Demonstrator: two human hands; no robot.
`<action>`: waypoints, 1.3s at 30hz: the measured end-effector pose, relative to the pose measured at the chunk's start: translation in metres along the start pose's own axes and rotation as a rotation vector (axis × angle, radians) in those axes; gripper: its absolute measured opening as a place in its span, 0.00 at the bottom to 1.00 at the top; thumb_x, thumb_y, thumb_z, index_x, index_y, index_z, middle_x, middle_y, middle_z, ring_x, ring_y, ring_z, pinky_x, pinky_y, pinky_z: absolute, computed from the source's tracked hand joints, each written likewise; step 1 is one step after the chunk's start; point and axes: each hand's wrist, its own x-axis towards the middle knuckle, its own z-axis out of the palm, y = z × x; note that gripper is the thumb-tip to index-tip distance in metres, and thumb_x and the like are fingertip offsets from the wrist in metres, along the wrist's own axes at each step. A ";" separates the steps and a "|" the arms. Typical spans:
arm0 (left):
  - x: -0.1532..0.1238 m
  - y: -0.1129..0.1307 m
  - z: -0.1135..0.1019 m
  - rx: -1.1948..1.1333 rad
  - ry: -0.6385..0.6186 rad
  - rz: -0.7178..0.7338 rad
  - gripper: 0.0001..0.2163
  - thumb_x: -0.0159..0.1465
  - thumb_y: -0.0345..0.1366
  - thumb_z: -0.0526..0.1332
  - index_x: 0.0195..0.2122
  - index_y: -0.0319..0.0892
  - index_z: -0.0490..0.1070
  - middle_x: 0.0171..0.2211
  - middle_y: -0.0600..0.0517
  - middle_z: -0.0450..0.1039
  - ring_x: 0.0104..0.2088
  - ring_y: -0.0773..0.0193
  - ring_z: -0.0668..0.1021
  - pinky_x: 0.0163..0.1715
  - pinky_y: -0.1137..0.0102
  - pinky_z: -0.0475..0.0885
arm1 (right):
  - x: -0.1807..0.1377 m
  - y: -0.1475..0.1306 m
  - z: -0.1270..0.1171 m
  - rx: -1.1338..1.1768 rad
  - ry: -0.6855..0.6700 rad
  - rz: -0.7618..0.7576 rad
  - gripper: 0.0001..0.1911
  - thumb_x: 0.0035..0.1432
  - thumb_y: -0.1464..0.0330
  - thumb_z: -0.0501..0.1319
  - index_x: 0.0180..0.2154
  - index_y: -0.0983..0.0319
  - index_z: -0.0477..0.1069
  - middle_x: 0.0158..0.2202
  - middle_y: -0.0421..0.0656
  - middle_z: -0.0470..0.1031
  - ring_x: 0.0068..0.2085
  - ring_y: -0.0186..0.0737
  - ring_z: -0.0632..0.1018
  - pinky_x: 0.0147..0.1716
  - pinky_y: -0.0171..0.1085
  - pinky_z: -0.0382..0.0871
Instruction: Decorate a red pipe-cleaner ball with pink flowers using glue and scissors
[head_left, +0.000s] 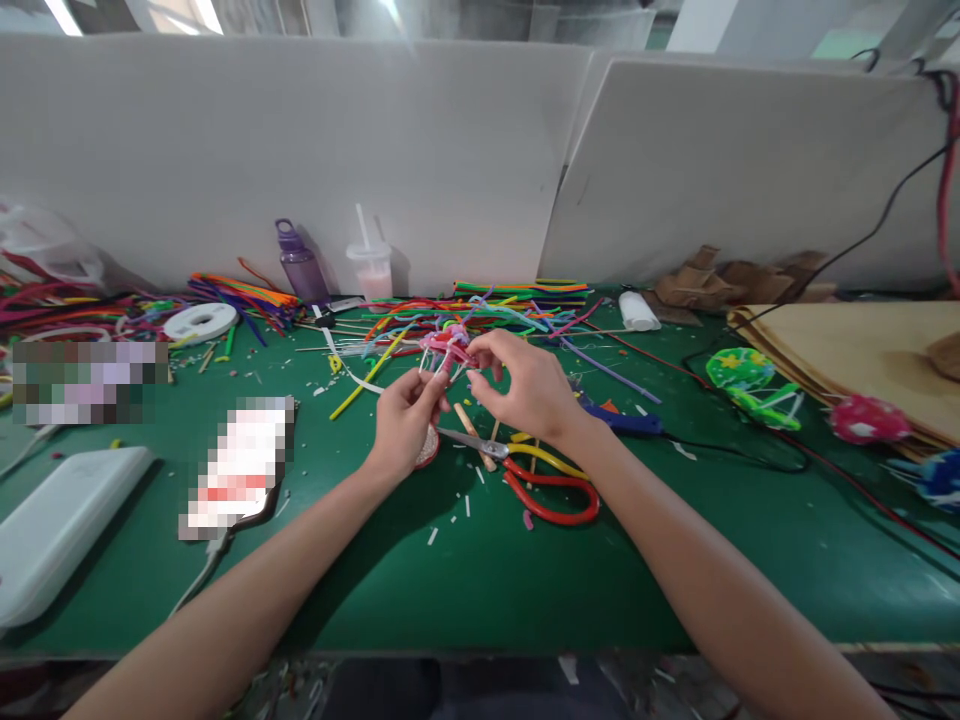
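While L hand (405,420) pinches a pink craft piece (448,343) w/ thin white strands btwn thumb & fingers, R hand (525,388) is curled at the piece's R side, thumb & index apart; can't tell if it grips a strand. Piece is held up over the green surface (637,590), roughly mid-frame. Round item w/ red rim (427,450) partly hidden under L hand, can't ID.

Scissors (501,453) w/ red/yellow handles lie just below the hands, blades pointing L. Blue tool (626,420) w/ black cord beside R forearm, partly covered. White scraps scattered nearby.

Behind hands: loose multicolor fuzzy stems (367,375), white roll (638,311) to R. Farther back, near the partition: purple bottle (302,268), cup (370,272) w/ straw. L side: white spool (180,325), pixelated phone-like item (240,465) w/ cable, white box-like device (71,530). R side: green piece (739,368) w/ yellow stars, pink dotted piece (868,418), brown sheets (825,340).
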 end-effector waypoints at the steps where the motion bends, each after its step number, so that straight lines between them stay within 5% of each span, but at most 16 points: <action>1: 0.000 0.000 0.000 0.002 0.001 -0.001 0.14 0.61 0.42 0.62 0.21 0.40 0.66 0.17 0.57 0.66 0.17 0.74 0.65 0.19 0.75 0.59 | 0.000 0.000 0.000 -0.005 0.007 -0.004 0.08 0.56 0.70 0.57 0.40 0.61 0.67 0.36 0.42 0.75 0.31 0.36 0.73 0.33 0.35 0.65; 22: -0.001 0.000 0.002 -0.039 -0.024 0.007 0.16 0.61 0.45 0.62 0.22 0.40 0.65 0.18 0.56 0.65 0.18 0.74 0.64 0.20 0.76 0.58 | 0.000 -0.008 -0.001 -0.210 0.021 -0.150 0.07 0.62 0.70 0.53 0.39 0.62 0.69 0.39 0.45 0.78 0.40 0.40 0.77 0.32 0.36 0.64; 39: -0.003 -0.001 0.002 -0.077 -0.051 0.065 0.15 0.62 0.44 0.61 0.24 0.41 0.66 0.19 0.57 0.63 0.19 0.74 0.63 0.20 0.75 0.58 | 0.000 -0.010 -0.003 -0.283 0.026 -0.208 0.11 0.65 0.69 0.50 0.35 0.61 0.70 0.32 0.45 0.76 0.34 0.38 0.75 0.27 0.37 0.58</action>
